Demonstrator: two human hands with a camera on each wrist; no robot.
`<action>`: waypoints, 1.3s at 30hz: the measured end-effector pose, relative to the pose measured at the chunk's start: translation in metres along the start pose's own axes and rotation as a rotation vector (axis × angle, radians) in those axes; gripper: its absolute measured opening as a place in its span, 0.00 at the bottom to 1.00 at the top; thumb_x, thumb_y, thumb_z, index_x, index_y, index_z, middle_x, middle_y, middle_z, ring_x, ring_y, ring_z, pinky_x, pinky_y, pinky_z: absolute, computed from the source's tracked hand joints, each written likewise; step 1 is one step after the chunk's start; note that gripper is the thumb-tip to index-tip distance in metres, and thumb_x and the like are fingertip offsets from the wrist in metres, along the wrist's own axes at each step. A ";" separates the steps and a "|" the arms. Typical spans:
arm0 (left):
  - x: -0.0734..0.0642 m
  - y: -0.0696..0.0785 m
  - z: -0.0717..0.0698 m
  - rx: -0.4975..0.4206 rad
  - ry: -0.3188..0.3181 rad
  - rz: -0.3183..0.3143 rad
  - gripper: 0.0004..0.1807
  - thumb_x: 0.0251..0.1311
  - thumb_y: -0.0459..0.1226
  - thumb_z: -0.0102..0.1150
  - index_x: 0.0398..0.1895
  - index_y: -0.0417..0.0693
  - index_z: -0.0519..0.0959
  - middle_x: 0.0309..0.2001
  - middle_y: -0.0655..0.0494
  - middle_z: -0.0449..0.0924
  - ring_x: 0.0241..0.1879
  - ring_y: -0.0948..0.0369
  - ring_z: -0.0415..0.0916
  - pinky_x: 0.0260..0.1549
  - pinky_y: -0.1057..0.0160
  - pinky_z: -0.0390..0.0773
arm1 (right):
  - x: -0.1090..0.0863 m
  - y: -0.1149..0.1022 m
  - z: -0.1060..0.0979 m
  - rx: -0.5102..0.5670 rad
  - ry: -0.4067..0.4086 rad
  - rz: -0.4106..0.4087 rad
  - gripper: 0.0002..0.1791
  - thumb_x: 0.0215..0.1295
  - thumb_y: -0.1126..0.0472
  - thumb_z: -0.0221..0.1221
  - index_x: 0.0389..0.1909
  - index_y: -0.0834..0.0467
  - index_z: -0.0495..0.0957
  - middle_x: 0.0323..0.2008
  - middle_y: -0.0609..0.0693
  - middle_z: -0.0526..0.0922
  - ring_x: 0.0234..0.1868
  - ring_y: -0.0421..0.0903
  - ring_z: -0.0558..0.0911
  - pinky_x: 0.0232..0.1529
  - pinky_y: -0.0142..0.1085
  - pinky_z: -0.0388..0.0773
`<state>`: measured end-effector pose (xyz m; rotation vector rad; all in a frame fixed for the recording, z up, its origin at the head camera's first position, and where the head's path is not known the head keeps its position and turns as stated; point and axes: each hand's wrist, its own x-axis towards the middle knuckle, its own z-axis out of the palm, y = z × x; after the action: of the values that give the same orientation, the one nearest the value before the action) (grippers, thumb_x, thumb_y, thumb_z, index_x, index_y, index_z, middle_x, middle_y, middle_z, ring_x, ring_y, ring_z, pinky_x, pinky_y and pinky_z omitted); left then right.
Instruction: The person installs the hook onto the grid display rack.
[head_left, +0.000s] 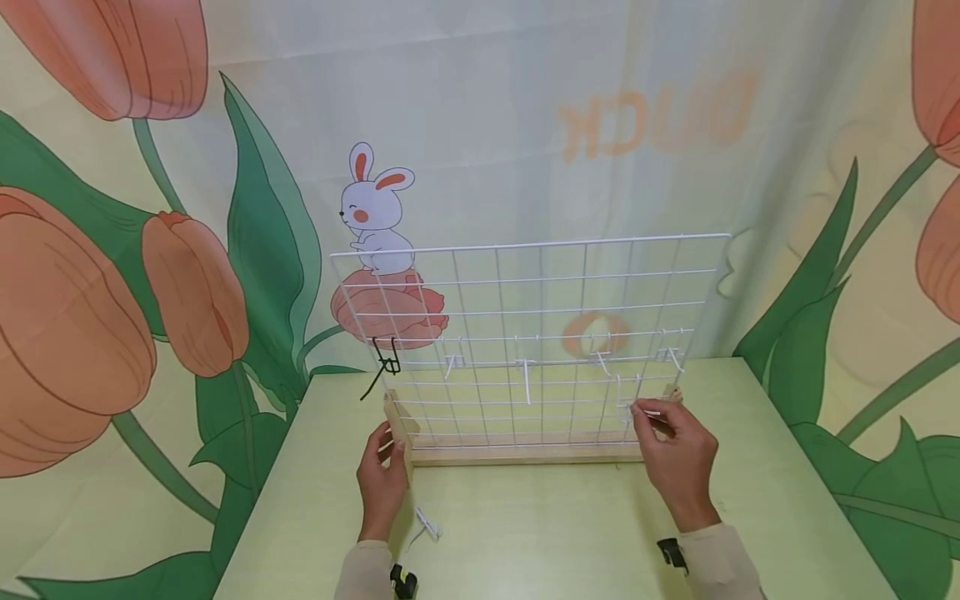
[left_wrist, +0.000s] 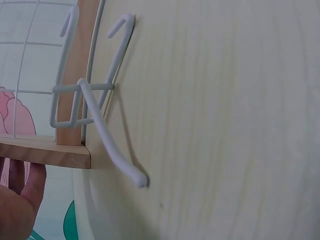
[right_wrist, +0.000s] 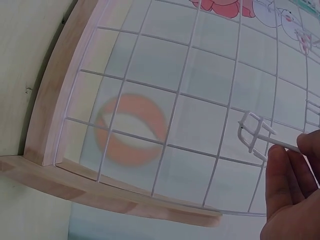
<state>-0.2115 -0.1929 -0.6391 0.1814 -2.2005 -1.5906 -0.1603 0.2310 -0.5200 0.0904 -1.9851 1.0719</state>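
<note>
My right hand (head_left: 678, 454) pinches the straight arm of a white wire hook (right_wrist: 257, 132) between thumb and fingertips. The hook's bent frame faces the white wire grid panel (head_left: 517, 312), overlapping its lower right part in the head view. My left hand (head_left: 381, 482) rests its fingers against the outer side of the wooden stand's left foot (left_wrist: 47, 152). Another white hook (head_left: 427, 523) lies on the table just right of my left wrist. Several white hooks (head_left: 527, 379) hang in a row across the panel, and a black hook (head_left: 388, 363) hangs at its left edge.
The panel stands in a wooden base (head_left: 525, 454) on a pale wood-grain table (head_left: 540, 533). Behind it hangs a curtain (head_left: 480, 108) printed with tulips and a rabbit. Black strap buckles (head_left: 672, 552) sit at both wrists.
</note>
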 end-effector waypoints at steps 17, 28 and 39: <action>0.000 -0.001 0.001 0.001 0.004 -0.003 0.25 0.75 0.32 0.60 0.72 0.55 0.75 0.62 0.42 0.83 0.59 0.43 0.83 0.54 0.40 0.83 | -0.015 0.008 0.003 0.007 -0.017 -0.030 0.08 0.58 0.73 0.74 0.39 0.66 0.90 0.39 0.59 0.92 0.44 0.16 0.80 0.46 0.14 0.77; 0.000 0.000 0.001 0.025 0.022 -0.007 0.25 0.75 0.31 0.60 0.72 0.56 0.75 0.61 0.45 0.83 0.58 0.45 0.84 0.52 0.44 0.84 | -0.024 0.012 0.005 0.009 0.005 -0.031 0.10 0.56 0.75 0.74 0.39 0.64 0.90 0.38 0.58 0.92 0.43 0.18 0.81 0.46 0.14 0.77; 0.000 -0.001 0.001 0.018 0.015 -0.010 0.25 0.75 0.32 0.60 0.72 0.56 0.75 0.61 0.44 0.83 0.58 0.45 0.84 0.52 0.44 0.84 | -0.036 0.012 0.003 0.009 0.017 0.057 0.10 0.58 0.74 0.73 0.40 0.62 0.89 0.36 0.56 0.92 0.38 0.16 0.82 0.40 0.18 0.81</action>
<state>-0.2123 -0.1918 -0.6400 0.2097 -2.2069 -1.5700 -0.1447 0.2248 -0.5540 0.0299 -1.9785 1.1140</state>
